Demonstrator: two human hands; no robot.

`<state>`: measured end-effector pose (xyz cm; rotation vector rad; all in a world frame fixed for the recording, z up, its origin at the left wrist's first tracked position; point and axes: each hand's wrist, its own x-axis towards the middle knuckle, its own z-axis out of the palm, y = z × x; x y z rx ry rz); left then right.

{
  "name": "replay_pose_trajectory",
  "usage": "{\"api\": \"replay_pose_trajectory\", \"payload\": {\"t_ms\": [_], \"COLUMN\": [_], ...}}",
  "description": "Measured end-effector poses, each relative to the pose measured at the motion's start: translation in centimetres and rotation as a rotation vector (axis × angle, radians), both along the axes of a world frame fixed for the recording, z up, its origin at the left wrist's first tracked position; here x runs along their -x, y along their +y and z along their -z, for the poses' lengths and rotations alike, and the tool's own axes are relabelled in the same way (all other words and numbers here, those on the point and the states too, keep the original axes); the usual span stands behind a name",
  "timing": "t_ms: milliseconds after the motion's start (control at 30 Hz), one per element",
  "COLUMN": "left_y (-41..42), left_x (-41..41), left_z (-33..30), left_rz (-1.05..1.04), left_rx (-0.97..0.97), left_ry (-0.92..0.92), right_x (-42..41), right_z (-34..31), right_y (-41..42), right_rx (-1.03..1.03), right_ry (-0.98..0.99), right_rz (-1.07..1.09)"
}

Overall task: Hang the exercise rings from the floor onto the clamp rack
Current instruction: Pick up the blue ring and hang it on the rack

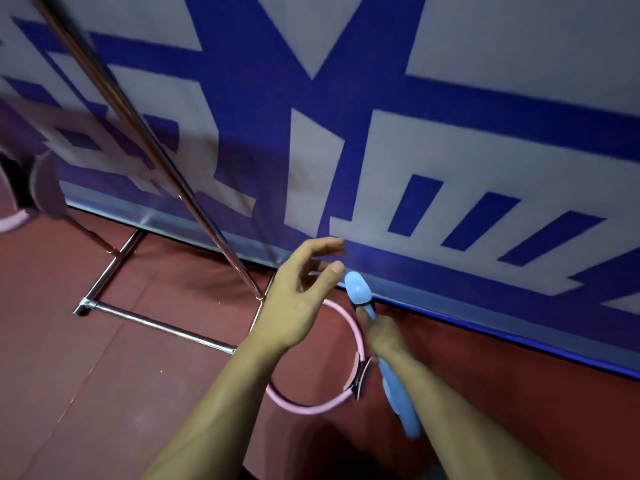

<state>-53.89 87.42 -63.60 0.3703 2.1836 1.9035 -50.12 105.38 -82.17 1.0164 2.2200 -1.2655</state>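
Observation:
My right hand point(382, 336) grips a light blue exercise ring point(398, 393), seen edge-on and lifted off the floor, its padded grip pointing up near the banner. Just left of that grip, my left hand point(301, 289) hovers with fingers spread and nothing in it. A pink exercise ring point(311, 408) with a padded grip lies flat on the red floor beneath both hands, partly hidden by my left forearm. The metal rack point(152, 147) rises at the left. Another pink ring point(14, 221) hangs at the far left edge, blurred.
The rack's chrome base frame point(156, 325) lies on the red floor mat point(86, 393) left of the hands. A large white and blue banner point(450, 133) covers the wall behind, reaching down to the floor.

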Motion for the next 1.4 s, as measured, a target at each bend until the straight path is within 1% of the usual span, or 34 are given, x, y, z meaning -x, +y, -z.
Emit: {"api": "replay_pose_trajectory", "payload": {"t_ms": [133,267,333,600,700,767,933,1033,1133,1267,1333,1400], "left_y": [2.2,3.4,3.5,1.3,0.2,-0.6,-2.9,-5.6,-9.0,-14.2,-16.9,-19.3], "left_x": [-0.1,0.4,0.6,-0.6,-1.3,-1.9,-4.0,-5.2,-6.0,-7.0,-7.3,-7.8], "left_z": [-8.7,-18.0,-22.8,-41.2,-45.8,-48.1,-50.9,-51.1,-50.7,-51.0,-51.9,-53.2], "left_rz": [0.030,0.037,0.024,-0.039,-0.079,-0.109,-0.205,-0.355,-0.562,-0.883,-0.969,-0.990], "left_rx": [-0.010,-0.022,-0.019,-0.007,-0.014,-0.020,-0.010,0.013,0.039,-0.035,-0.018,0.018], "left_ry": [-0.018,0.003,0.014,0.144,0.214,0.255,0.297,0.298,0.258,0.204,0.196,0.204], "right_x": [-0.5,-1.0,-1.3,-0.5,0.2,0.4,-0.3,-1.1,-1.8,-2.6,-2.9,-3.3], "right_z": [-11.6,-22.3,-27.7,-49.8,-56.9,-60.8,-67.1,-69.7,-72.1,-73.4,-73.4,-73.5], "right_y": [1.8,3.5,3.9,4.4,3.7,3.0,1.3,0.5,-0.4,-2.1,-3.2,-4.8], "right_rx": [-0.081,-0.027,0.002,-0.054,-0.048,-0.008,0.062,0.118,0.271,0.509,0.622,0.733], "right_ry": [-0.053,-0.039,0.012,0.218,0.297,0.349,0.472,0.578,0.649,0.705,0.725,0.741], "right_rz": [-0.105,-0.124,-0.129,-0.254,-0.299,-0.317,-0.346,-0.358,-0.315,-0.234,-0.205,-0.177]}}
